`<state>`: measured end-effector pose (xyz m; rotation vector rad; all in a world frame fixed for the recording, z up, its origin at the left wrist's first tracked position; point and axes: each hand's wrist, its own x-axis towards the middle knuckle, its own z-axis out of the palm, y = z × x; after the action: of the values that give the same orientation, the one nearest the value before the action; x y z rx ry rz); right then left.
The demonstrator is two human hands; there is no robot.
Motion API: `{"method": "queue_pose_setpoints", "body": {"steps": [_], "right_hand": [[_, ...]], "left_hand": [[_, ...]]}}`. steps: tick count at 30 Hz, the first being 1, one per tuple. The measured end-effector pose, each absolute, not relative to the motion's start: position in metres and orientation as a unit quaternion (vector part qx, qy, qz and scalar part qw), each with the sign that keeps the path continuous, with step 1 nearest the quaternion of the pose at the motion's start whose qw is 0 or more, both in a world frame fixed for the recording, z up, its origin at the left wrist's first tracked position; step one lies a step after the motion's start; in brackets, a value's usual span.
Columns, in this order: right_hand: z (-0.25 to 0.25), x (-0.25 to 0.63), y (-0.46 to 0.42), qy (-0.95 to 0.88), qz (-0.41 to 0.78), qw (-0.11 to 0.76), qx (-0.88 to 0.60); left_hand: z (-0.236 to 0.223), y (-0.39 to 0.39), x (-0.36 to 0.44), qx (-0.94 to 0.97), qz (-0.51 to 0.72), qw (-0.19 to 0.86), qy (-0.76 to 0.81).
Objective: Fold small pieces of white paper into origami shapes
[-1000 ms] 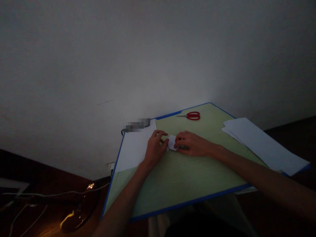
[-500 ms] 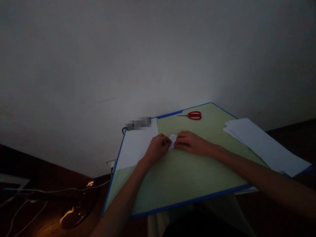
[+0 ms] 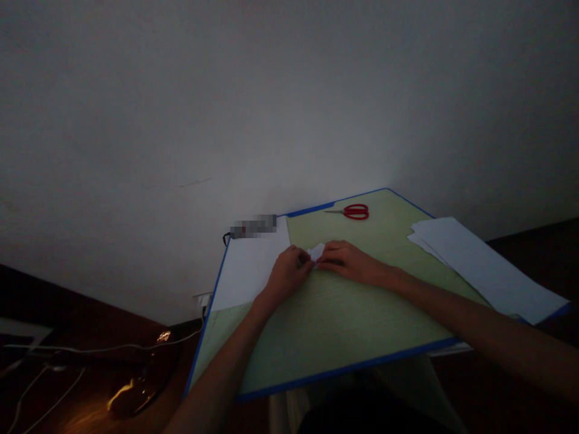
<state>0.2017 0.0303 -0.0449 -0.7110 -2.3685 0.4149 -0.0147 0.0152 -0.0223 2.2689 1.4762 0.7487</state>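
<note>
A small piece of folded white paper is between my hands, over the middle of the pale green tabletop. My left hand pinches its left side, with thumb and fingers closed. From the right, my right hand grips the paper's other side, and the fingertips of both hands nearly meet at its near edge. Much of the paper is hidden behind the fingers, so its folds cannot be made out.
Red-handled scissors lie near the table's back edge. White sheets are stacked at the right, partly overhanging the edge. Another white sheet lies at the left, below a blurred-out object. A wall rises behind; cables run at the lower left.
My left hand's fingers have closed from a loose spread into a pinch on the paper. My right fingertips have shifted slightly left, and less of the paper shows now.
</note>
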Motion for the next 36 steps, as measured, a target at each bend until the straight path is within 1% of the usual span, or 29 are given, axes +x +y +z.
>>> {"method": "queue_pose_setpoints", "body": {"steps": [3, 6, 9, 12, 15, 19, 23, 25, 28, 30, 32, 36], "right_hand": [[-0.046, 0.202, 0.030, -0.900, 0.112, 0.317, -0.277], [-0.047, 0.202, 0.030, -0.903, 0.099, 0.313, -0.279], [-0.045, 0.201, 0.029, -0.906, 0.105, 0.305, -0.275], [-0.042, 0.200, 0.028, -0.903, 0.103, 0.319, -0.270], [-0.040, 0.201, 0.027, -0.893, 0.108, 0.340, -0.274], [-0.038, 0.202, 0.026, -0.885, 0.116, 0.357, -0.277], [-0.035, 0.203, 0.025, -0.889, 0.101, 0.356, -0.271], [-0.033, 0.203, 0.024, -0.888, 0.091, 0.362, -0.269], [-0.031, 0.203, 0.023, -0.886, 0.086, 0.368, -0.270], [-0.031, 0.203, 0.023, -0.884, 0.085, 0.366, -0.278], [-0.031, 0.204, 0.023, -0.880, 0.078, 0.370, -0.286], [-0.032, 0.204, 0.022, -0.861, 0.063, 0.403, -0.303]], "left_hand": [[-0.023, 0.016, -0.013, 0.782, 0.272, 0.190, 0.528], [-0.021, 0.016, -0.010, 0.780, 0.276, 0.202, 0.524], [-0.017, 0.014, -0.011, 0.798, 0.281, 0.145, 0.514], [-0.014, 0.013, -0.015, 0.804, 0.276, 0.073, 0.522], [-0.015, 0.013, -0.017, 0.810, 0.251, 0.074, 0.525], [-0.018, 0.013, -0.013, 0.806, 0.260, 0.136, 0.513], [-0.018, 0.014, -0.011, 0.760, 0.309, 0.228, 0.524], [-0.017, 0.014, -0.010, 0.727, 0.352, 0.290, 0.514], [-0.016, 0.014, -0.009, 0.663, 0.418, 0.410, 0.467], [-0.015, 0.012, -0.007, 0.621, 0.442, 0.476, 0.438], [-0.015, 0.010, -0.005, 0.589, 0.454, 0.513, 0.429], [-0.016, 0.008, -0.003, 0.554, 0.458, 0.544, 0.433]]}}
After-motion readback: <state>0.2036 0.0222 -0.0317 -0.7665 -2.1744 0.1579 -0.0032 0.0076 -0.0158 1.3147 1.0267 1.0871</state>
